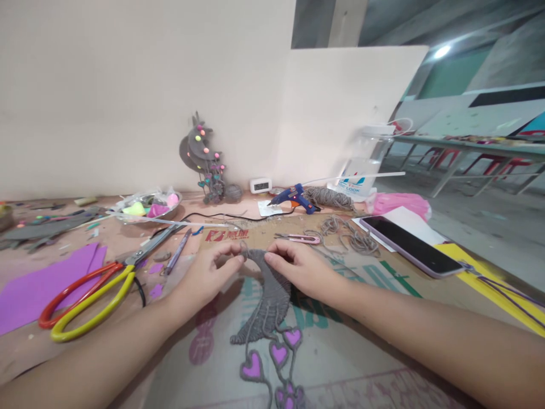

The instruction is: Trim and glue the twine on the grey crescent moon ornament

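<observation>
Dangly bits: three purple hearts (pixel 279 353) edged in grey cord, plus a purple paw shape (pixel 289 396), on my side of my hands
Crescent: the cord-wrapped grey moon (pixel 270 301), lying between my hands and running down toward me, on printed cardboard (pixel 340 352)
Left hand (pixel 219 267): thumb and index pinched together on a bit of grey cord (pixel 244 248) by the moon's top end
Right hand (pixel 298 267): fingers curled, thumb and index pinching the moon's upper edge
Scissors (pixel 128 270): red and yellow handles, left of my left hand, beside purple sheets (pixel 55 278)
Phone (pixel 411 245): dark screen, off to the right past my right hand
Cutter (pixel 298 238): pink one, just beyond my right hand
Glue gun (pixel 293 197): blue, farther out, next to a yarn bundle (pixel 330 197)
Other moon (pixel 202 153): pom-pom-dotted, upright against the wall, way past my left hand
</observation>
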Motion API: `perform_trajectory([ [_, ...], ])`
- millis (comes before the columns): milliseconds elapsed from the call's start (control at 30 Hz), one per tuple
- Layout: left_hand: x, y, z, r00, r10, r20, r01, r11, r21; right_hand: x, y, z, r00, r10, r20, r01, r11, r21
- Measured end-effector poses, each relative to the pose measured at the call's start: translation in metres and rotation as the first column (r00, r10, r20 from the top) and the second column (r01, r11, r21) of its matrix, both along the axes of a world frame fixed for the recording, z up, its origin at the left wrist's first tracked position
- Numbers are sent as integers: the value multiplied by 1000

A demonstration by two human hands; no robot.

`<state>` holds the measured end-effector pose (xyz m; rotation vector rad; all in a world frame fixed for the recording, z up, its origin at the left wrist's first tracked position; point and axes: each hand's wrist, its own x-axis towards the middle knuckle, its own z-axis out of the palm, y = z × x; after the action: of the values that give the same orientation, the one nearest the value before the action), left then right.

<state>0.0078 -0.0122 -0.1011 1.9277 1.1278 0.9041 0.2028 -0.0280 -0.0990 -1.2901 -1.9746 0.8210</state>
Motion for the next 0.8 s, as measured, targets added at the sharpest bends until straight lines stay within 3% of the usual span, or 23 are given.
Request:
perform_trajectory([
  [333,-1,-2,0,997,3,-78,3,998,66,2,4,-5,1000,17,20,-17,1000,22],
  [567,1,-1,-2,984,83,-159,-56,985,165,1,3,-5,999,24,23,-25,999,28],
  [800,1,-3,-2,987,62,-148,-49,995,92,1,3,-5,1000,17,24,-17,1000,26],
])
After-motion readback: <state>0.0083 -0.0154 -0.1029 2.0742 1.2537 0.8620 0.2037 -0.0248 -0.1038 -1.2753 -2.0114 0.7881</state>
